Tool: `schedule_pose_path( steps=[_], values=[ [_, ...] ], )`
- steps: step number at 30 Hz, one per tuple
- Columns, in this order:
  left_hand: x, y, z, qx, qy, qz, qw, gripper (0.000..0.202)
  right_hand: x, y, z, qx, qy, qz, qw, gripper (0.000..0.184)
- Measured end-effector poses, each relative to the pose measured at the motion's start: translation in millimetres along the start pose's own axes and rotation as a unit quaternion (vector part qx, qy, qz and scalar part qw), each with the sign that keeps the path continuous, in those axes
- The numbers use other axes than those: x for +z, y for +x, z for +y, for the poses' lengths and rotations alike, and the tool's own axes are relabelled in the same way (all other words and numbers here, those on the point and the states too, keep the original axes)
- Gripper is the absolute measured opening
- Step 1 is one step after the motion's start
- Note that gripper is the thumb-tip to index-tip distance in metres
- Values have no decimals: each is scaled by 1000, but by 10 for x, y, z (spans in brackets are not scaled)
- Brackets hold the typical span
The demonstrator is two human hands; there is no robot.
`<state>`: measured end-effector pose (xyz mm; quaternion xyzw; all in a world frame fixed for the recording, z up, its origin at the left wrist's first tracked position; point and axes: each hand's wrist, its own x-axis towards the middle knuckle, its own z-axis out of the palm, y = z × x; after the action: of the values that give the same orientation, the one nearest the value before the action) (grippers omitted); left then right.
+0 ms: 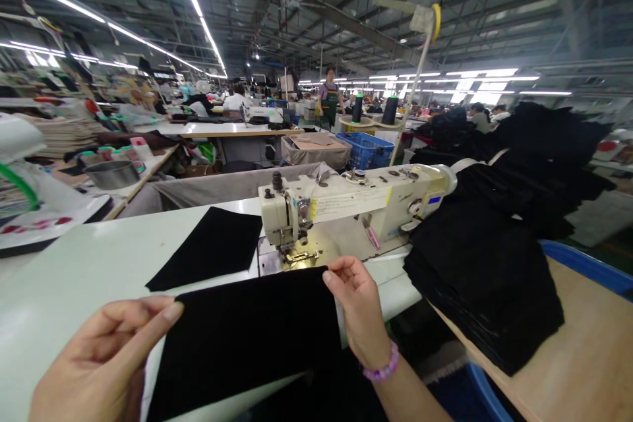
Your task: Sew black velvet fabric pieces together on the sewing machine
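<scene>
A black fabric panel (252,336) is stretched between my two hands in front of the sewing machine (346,204). My left hand (106,349) pinches its upper left corner between thumb and fingers. At the upper right corner, my right hand (356,297) pinches the same panel; a purple bead bracelet (382,364) circles that wrist. The panel's top edge runs close to the needle plate (302,257), on the near side. Behind it, a second black fabric piece (212,250) lies flat on the white table (74,277), left of the machine head. Pink-handled snips (370,235) rest on the machine bed.
A tall stack of black fabric pieces (484,277) sits right of the machine on a wooden board (588,336). Behind the machine stand a blue crate (366,150) and thread cones (390,110). A person (329,99) stands farther back in the aisle.
</scene>
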<state>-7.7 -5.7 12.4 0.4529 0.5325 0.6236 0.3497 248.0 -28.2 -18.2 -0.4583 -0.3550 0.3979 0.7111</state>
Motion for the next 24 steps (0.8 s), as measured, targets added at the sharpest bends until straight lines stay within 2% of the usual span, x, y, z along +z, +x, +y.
schedule_pose_path(
  steps=[4, 5, 7, 8, 10, 12, 15, 17, 20, 24],
  values=[
    [15, 284, 511, 140, 105, -21, 984, 32, -5, -308, -62, 43, -85, -162, 982, 17],
    [56, 378, 613, 173, 150, -55, 972, 32, -10, -417, -46, 59, -101, -203, 972, 18],
    [213, 561, 680, 201, 264, -167, 929, 25, -38, -623, 51, 84, -119, -260, 955, 21],
    [326, 638, 626, 192, 318, -236, 898, 19, -64, -706, 131, 86, -131, -277, 948, 22],
    [589, 739, 352, 171, 370, -325, 853, 5, -137, -809, 330, 56, -176, -293, 938, 20],
    [843, 762, -51, 156, 366, -365, 841, 7, -226, -829, 534, -13, -237, -287, 928, 20],
    [1085, 702, -599, 149, 354, -356, 852, 10, -356, -778, 739, -131, -295, -264, 909, 25],
    [1135, 655, -809, 144, 341, -348, 861, 11, -425, -740, 790, -197, -316, -263, 890, 30],
    [1121, 636, -921, 137, 325, -342, 871, 11, -489, -705, 791, -273, -343, -272, 857, 31],
    [1144, 713, -955, 125, 327, -338, 874, 11, -479, -658, 754, -317, -374, -262, 832, 27]
  ],
)
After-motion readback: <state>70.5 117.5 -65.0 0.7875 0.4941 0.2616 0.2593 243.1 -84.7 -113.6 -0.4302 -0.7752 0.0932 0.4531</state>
